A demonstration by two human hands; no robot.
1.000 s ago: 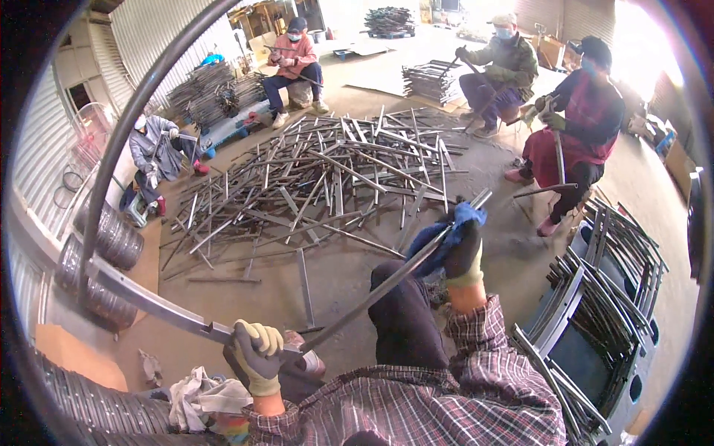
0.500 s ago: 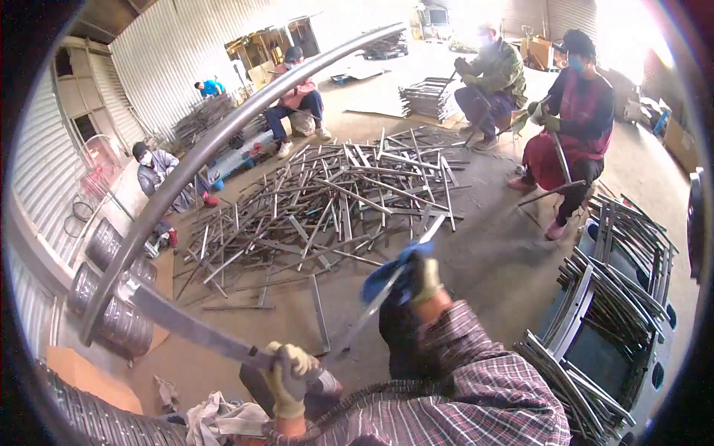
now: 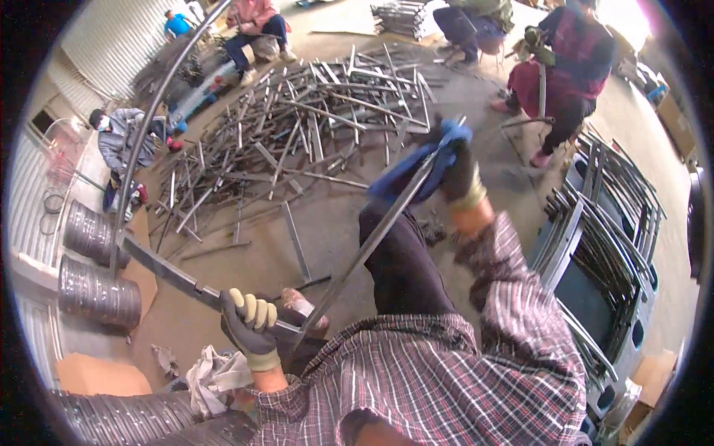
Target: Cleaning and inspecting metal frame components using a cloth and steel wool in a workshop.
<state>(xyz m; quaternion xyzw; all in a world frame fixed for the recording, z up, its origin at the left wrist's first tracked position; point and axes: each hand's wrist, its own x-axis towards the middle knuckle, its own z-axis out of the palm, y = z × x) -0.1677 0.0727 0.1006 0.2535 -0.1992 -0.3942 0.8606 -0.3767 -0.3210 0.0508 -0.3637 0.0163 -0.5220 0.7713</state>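
Note:
A metal frame piece [image 3: 172, 269] lies across in front of me: a flat crossbar joins a long curved tube on the left and a second tube running up to the right. Wrapped around the crossbar is my left hand [image 3: 251, 327], in a grey and cream glove. My right hand [image 3: 462, 184], gloved too and blurred by motion, presses a blue cloth [image 3: 401, 182] around the right tube near its upper end. Part of that hand's fingers is hidden by the cloth.
A large heap of metal bars [image 3: 305, 126] covers the floor ahead. Bent tubes fill a rack [image 3: 638, 327] at right. Coiled rolls [image 3: 100, 290], a cardboard sheet [image 3: 104, 375] and a grey rag [image 3: 219, 379] lie at left. Several people sit around, one person [image 3: 573, 67] at upper right.
My right hand and the cloth have moved up and outward along the tube. My left hand, with the frame, sits farther left and slightly higher. The view has tilted downward.

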